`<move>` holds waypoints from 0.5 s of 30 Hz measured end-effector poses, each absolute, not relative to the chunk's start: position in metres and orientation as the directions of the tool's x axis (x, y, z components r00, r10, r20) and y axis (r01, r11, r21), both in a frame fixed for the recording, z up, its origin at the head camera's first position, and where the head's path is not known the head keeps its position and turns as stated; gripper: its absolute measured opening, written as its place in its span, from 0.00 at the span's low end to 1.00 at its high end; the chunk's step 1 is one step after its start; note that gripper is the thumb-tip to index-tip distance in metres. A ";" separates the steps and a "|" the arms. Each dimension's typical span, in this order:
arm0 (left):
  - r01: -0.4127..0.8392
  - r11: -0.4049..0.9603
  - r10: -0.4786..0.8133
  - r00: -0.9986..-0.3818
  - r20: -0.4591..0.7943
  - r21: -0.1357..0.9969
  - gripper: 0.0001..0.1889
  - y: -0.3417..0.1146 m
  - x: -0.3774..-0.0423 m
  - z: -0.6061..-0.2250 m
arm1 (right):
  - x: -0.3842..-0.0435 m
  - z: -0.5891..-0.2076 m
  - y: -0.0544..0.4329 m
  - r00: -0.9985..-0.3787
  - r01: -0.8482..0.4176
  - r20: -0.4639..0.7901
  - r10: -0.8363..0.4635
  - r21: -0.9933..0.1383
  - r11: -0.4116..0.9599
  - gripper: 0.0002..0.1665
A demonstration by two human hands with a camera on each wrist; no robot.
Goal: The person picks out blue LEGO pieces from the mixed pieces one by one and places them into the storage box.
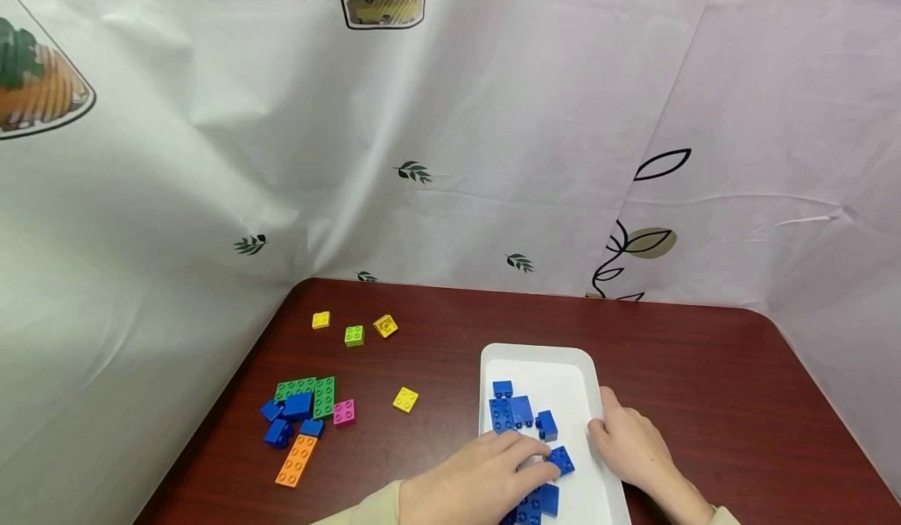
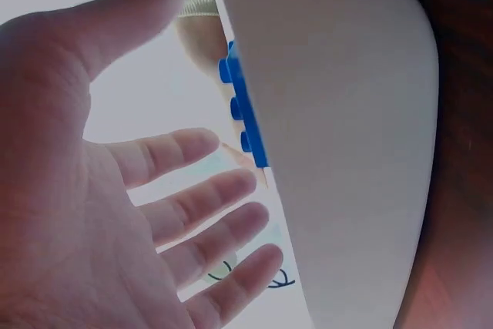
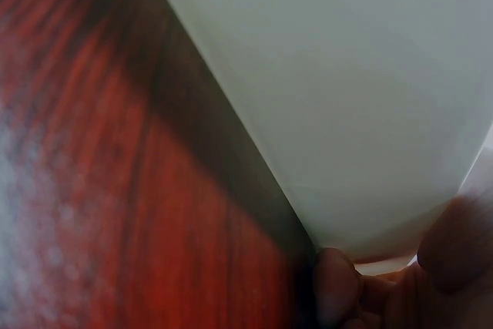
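A white tray (image 1: 545, 364) with several blue bricks (image 1: 501, 415) in it stands at the right of the table's middle. My left hand (image 1: 479, 474) is over the tray's left side, fingertips beside a blue brick (image 1: 562, 460). Its fingers look straight and spread in the left wrist view, with nothing held; the tray's outer wall (image 2: 339, 113) is next to them. On the tray's right edge, my right hand (image 1: 633, 439) pinches the rim between thumb and fingers. From the right wrist view, the fingers (image 3: 337, 283) meet the tray's edge. Some bricks are hidden beneath my left hand.
Left on the dark red table (image 1: 725, 400) is a cluster of green (image 1: 324, 397), blue (image 1: 298, 406), orange (image 1: 296, 460) and pink (image 1: 344, 412) bricks. Yellow bricks (image 1: 405, 400) and a lime brick (image 1: 354, 336) lie scattered near it. A white printed curtain (image 1: 493, 118) hangs behind.
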State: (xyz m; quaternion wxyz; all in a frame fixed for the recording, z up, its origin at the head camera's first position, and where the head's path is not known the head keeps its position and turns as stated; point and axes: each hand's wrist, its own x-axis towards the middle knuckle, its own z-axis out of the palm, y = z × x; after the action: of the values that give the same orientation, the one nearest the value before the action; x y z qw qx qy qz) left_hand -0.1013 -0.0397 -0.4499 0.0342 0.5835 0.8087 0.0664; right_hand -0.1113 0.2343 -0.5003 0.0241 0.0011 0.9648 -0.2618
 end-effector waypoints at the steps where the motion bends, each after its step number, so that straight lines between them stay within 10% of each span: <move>1: 0.937 0.316 0.946 -0.323 0.023 0.149 0.41 -0.040 -0.101 -0.449 | -0.111 -0.500 0.234 -0.999 0.017 -0.050 -0.010 -0.509 0.861 0.31; 15: 0.898 0.406 0.912 -0.411 -0.006 0.168 0.47 -0.048 -0.108 -0.444 | -0.110 -0.499 0.234 -0.999 0.016 -0.039 -0.004 -0.505 0.863 0.29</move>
State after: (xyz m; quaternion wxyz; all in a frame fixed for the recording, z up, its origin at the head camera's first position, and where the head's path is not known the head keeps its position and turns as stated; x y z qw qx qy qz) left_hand -0.1077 -0.0480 -0.4443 0.0482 0.5405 0.8371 0.0694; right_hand -0.1105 0.2336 -0.4994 0.0193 0.0031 0.9649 -0.2617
